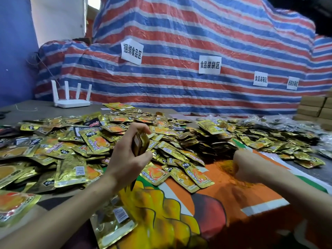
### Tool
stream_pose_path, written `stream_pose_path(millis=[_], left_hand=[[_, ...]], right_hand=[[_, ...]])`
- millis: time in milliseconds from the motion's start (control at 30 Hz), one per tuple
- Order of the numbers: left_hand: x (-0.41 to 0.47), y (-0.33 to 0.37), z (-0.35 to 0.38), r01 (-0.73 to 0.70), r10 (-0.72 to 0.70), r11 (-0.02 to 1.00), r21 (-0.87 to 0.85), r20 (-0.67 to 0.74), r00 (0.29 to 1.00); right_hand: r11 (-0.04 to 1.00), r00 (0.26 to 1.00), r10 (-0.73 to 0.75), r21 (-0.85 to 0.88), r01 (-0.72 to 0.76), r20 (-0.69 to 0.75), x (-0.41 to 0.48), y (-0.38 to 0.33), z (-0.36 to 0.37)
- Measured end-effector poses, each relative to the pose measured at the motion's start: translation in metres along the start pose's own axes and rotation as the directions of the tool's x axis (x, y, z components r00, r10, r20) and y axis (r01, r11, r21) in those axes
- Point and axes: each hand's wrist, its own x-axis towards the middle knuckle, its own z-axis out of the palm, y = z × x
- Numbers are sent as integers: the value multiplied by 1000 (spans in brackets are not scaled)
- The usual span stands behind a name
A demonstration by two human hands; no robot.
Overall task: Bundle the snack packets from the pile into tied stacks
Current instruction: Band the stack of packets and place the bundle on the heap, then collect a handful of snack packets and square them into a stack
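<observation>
A wide pile of gold snack packets (93, 141) covers the table from the left edge past the middle. My left hand (129, 159) grips a small upright stack of packets (140, 144) edge-on, above the pile's near side. My right hand (246, 168) is blurred, with curled fingers, low over a heap of yellow rubber bands (228, 168) on the orange printed sheet (215, 203); whether it holds a band I cannot tell. Behind it lie dark tied stacks (203, 142).
A white router (71, 101) stands at the back left of the table. A red, white and blue striped tarp (179, 51) with paper labels rises behind. Cardboard boxes (314, 108) are stacked at the right. More packets (278, 141) spread rightward.
</observation>
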Motion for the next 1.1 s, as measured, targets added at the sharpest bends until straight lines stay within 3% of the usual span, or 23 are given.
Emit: stream_pose_path(millis=[67, 167, 333, 500, 600, 733, 967, 1033, 1100], left_hand=[[1, 0, -1, 30, -29, 998, -59, 15, 999], [5, 0, -3, 106, -103, 975, -194, 25, 994], [15, -9, -15, 288, -304, 889, -355, 11, 952], [19, -28, -38, 498, -492, 767, -404, 128, 861], [14, -41, -53, 592, -593, 679, -435, 150, 791], [15, -54, -69, 615, -655, 643, -457, 89, 751], [18, -54, -76, 628, -672, 653, -423, 60, 738], [17, -51, -74, 665, -678, 612, -428, 148, 720], [16, -49, -74, 699, -662, 561, -444, 267, 701]], right_hand=[[993, 986, 9, 115, 10, -164, 4, -1, -13], [921, 908, -17, 348, 177, -418, 10, -23, -38], [596, 886, -273, 657, 462, -376, 9, -100, -63], [438, 823, -370, 701, 563, -430, 16, -184, -58], [301, 809, -407, 774, 558, -425, 23, -224, -49], [203, 834, -397, 850, 487, -383, 35, -255, -30], [136, 815, -459, 879, 457, -353, 43, -254, -16], [12, 831, -466, 937, 349, -303, 42, -253, -14], [-209, 822, -514, 965, 158, -246, 43, -251, -15]])
